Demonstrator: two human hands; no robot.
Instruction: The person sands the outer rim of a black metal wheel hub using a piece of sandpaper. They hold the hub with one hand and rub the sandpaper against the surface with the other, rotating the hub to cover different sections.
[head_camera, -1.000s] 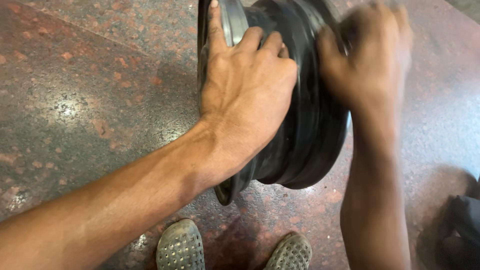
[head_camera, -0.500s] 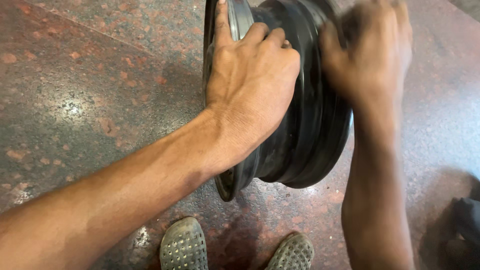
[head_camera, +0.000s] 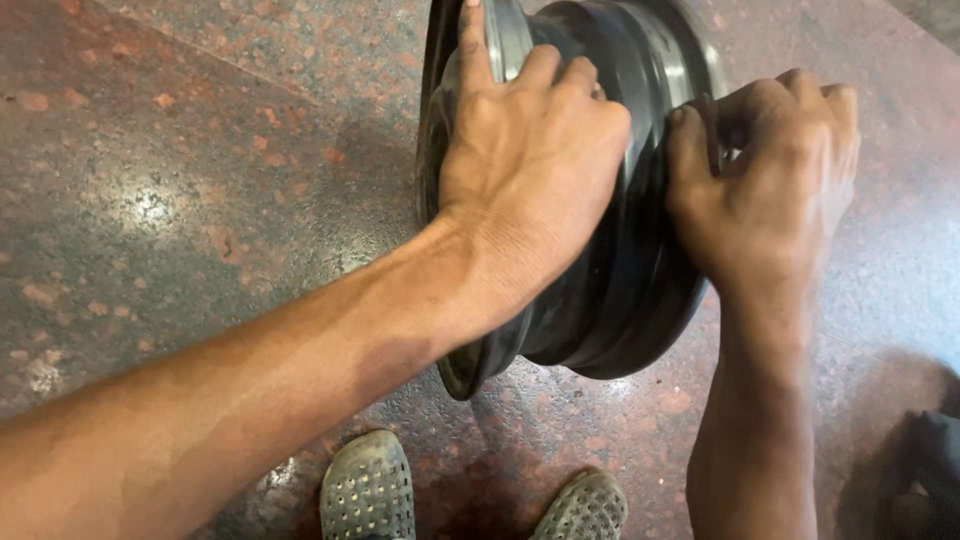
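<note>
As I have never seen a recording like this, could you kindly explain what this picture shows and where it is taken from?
The camera sits on a person's head and looks down at their own two bare hands. A black metal wheel rim stands on edge on a speckled reddish stone floor. The left hand lies over the rim's top, index finger stretched along its edge. The right hand has a closed grip on the rim's other edge. Below are the person's perforated grey shoes. A dark object at the lower right is too cut off to identify.
</note>
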